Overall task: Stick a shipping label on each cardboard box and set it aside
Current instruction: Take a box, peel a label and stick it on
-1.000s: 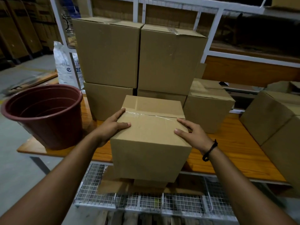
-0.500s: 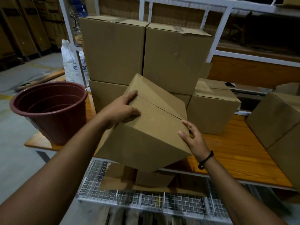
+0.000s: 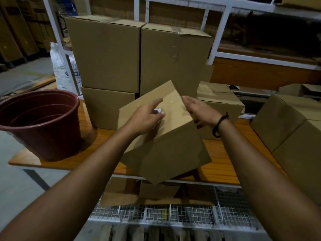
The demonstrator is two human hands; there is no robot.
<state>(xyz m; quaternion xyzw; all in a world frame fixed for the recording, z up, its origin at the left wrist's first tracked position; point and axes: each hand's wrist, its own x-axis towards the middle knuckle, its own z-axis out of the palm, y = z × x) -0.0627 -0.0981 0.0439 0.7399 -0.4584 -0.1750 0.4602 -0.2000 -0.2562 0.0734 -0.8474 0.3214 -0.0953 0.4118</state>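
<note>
A plain brown cardboard box (image 3: 170, 150) is tilted on one corner over the front edge of the wooden table (image 3: 222, 164), its lowest corner hanging past the edge. My left hand (image 3: 144, 119) lies on its upper left face, thumb and fingers pressing it. A small white bit (image 3: 158, 111) shows at those fingertips; I cannot tell what it is. My right hand (image 3: 198, 110), with a black wrist band, grips the box's upper right edge. No label is visible on the faces that show.
Stacked large boxes (image 3: 107, 54) stand right behind, a smaller box (image 3: 220, 101) at the back right, more boxes (image 3: 281, 122) at the right. A maroon bucket (image 3: 40, 122) sits on the table's left end. A wire-mesh shelf (image 3: 191, 214) lies below, a white sack (image 3: 60, 70) behind.
The box went from lying flat to tipped and turned on its corner. My left hand slid from the left edge onto the upper face; my right hand moved up to the top right edge.
</note>
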